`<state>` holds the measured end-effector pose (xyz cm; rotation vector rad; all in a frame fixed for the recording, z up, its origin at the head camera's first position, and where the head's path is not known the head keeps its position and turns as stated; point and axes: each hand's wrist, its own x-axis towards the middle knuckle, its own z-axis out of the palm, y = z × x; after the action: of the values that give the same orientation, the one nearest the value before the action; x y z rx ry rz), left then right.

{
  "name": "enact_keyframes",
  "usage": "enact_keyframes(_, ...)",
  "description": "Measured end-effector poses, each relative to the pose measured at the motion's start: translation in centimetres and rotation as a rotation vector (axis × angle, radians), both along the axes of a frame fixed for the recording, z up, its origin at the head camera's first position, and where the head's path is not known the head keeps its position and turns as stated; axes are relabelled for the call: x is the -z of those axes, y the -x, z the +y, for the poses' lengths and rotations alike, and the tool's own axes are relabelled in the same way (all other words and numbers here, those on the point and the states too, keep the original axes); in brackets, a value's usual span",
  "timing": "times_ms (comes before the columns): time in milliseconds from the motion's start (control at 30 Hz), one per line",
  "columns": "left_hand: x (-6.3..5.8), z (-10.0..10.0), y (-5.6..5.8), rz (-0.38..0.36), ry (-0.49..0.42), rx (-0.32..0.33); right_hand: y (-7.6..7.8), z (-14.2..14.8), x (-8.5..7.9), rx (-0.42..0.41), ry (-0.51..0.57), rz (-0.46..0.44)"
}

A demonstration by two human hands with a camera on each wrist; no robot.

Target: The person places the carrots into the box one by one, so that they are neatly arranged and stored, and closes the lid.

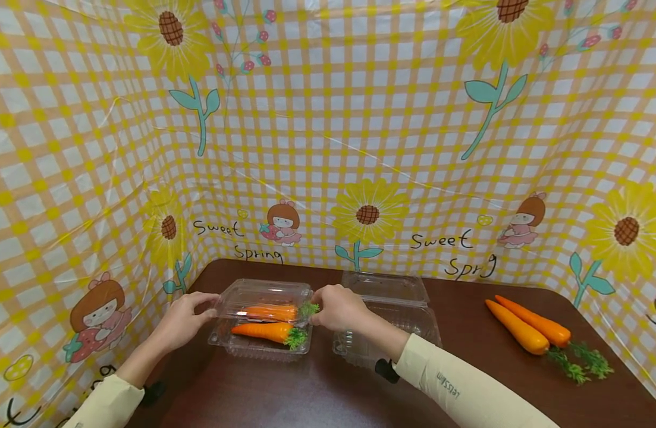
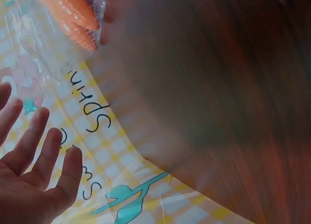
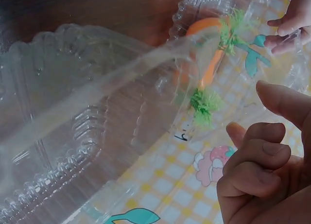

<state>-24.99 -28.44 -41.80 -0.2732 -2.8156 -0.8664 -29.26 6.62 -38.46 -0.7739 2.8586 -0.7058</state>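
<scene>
A clear plastic clamshell box holds toy carrots, one lying in front and more orange showing through the raised lid. My left hand is at the lid's left edge, with its fingers spread and only slightly bent in the left wrist view. On the opposite side, my right hand holds the lid's right edge near the green carrot tops. The fingers of the right hand are curled in the right wrist view, and its thumb points toward the lid.
A second clear clamshell box stands open under my right forearm. Two more toy carrots with leafy tops lie on the dark wooden table at the right. A checked, sunflower-printed cloth walls the table at the back and sides.
</scene>
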Motion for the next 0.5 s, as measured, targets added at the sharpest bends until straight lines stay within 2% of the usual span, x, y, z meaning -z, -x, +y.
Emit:
enact_keyframes(233,0.9,-0.4,-0.4,-0.035,0.000,0.059,-0.6,-0.5,0.6,-0.001,-0.116,0.050)
enact_keyframes(500,1.3,-0.4,-1.2,-0.121,-0.036,0.084,-1.5,-0.9,0.9,-0.007,-0.218,0.085)
